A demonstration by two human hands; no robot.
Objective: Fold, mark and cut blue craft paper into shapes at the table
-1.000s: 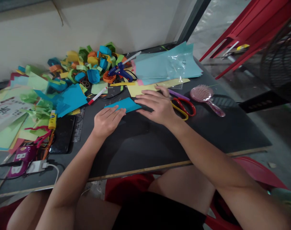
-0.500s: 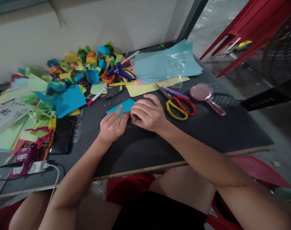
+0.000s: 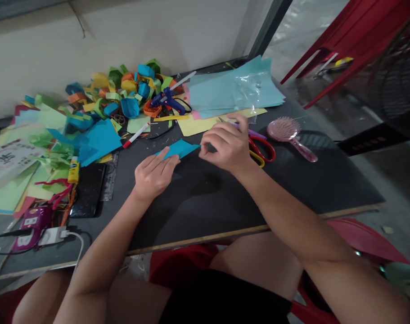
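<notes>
A small piece of blue paper (image 3: 182, 148) lies on the dark table, folded, its pointed right end toward my right hand. My left hand (image 3: 155, 174) rests over the paper's left part, fingers stretched out and pressing it down. My right hand (image 3: 224, 146) is raised a little at the right, thumb and index finger pinched at the paper's right tip; the exact contact is hard to see. Behind that hand, scissors (image 3: 266, 150) with red and yellow handles are partly hidden, beside a purple pen-like item (image 3: 258, 133).
A pink hairbrush (image 3: 286, 130) lies at the right. Behind are a blue glue gun (image 3: 169, 101), folded paper pieces (image 3: 128, 107) and light-blue sheets (image 3: 221, 90). A red-capped marker (image 3: 136, 135), black phone (image 3: 88, 190), glue stick (image 3: 74, 170) and purple plug device (image 3: 34, 225) lie left.
My right hand has moved right and up, away from my left hand, and now partly covers the scissors. The blue paper's right end now shows as a point. My left hand has shifted slightly left.
</notes>
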